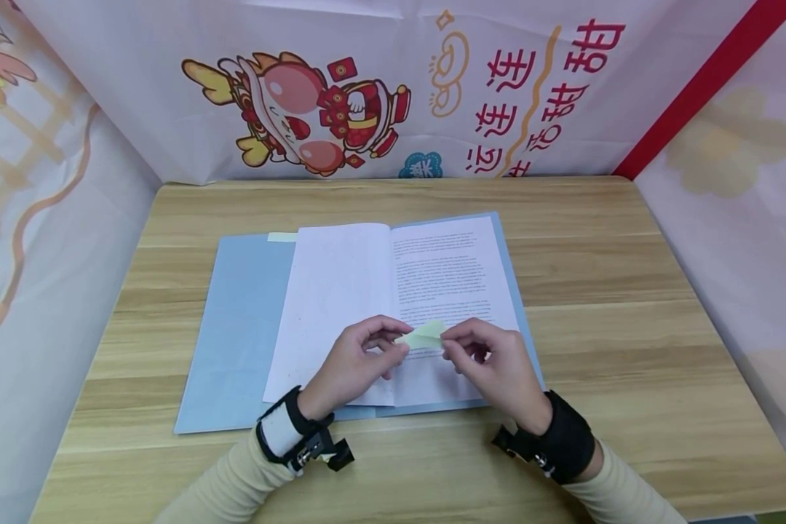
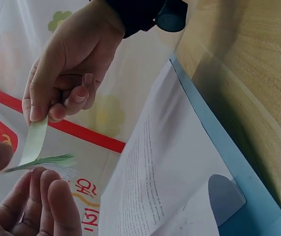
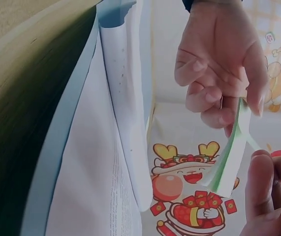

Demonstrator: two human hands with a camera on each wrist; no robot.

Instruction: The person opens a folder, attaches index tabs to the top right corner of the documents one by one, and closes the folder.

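Observation:
Above the open printed booklet (image 1: 340, 291), my left hand (image 1: 367, 349) pinches a thin pad of pale green sticky notes (image 3: 231, 157) between thumb and fingers. My right hand (image 1: 498, 360) pinches the end of one pale green sticky note (image 2: 36, 140). In the left wrist view this note bends up away from the pad, its other end still joined to it. Both hands are close together over the lower part of the right-hand page, which carries printed text. The left-hand page is mostly blank.
The booklet lies in a light blue folder (image 1: 242, 335) on a wood-grain table (image 1: 629, 327). A pale green strip (image 1: 282, 237) sits at the folder's top edge, beside the left page. Printed cloth (image 1: 151, 80) hangs behind the table and along both sides.

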